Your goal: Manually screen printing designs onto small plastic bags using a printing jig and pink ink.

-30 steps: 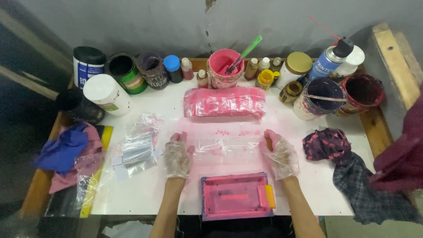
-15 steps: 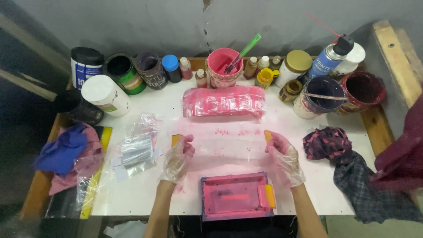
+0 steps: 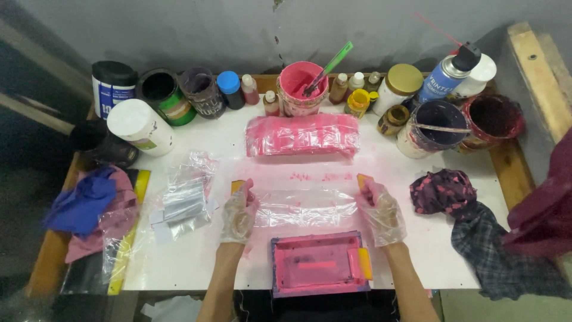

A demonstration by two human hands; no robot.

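Nearest to me, at the front edge of the desk [image 3: 196,262], I see a small printing frame [image 3: 319,264] smeared pink all over, with a yellow-and-pink squeegee [image 3: 359,263] lying at its right end. Just beyond the frame lies the clear plastic bag [image 3: 305,207], flat and crinkled, see-through with faint pink marks on it, stretched sideways between my two hands. My left hand [image 3: 239,213], in a thin clear glove stained pink, is curled closed, pinching the bag's left end together with a small orange tab. My right hand [image 3: 382,211], gloved the same way, is likewise closed on the bag's right end, with another orange tab showing above the fingers.

Left of the bag sits a loose heap of clear plastic bags [image 3: 186,197], and further left a blue and pink cloth [image 3: 86,209]. Right of the bag lies a dark stained rag [image 3: 444,192] touching a checked cloth [image 3: 494,250].

Beyond the bag, pink specks dot the white surface, and past them rests a stack of pink-printed bags [image 3: 302,135]. Furthest back, along the wall, stands a row of jars and tubs, among them a pink paint bucket [image 3: 301,88] with a green stick in it, a white tub [image 3: 140,126] and a blue spray can [image 3: 444,76].
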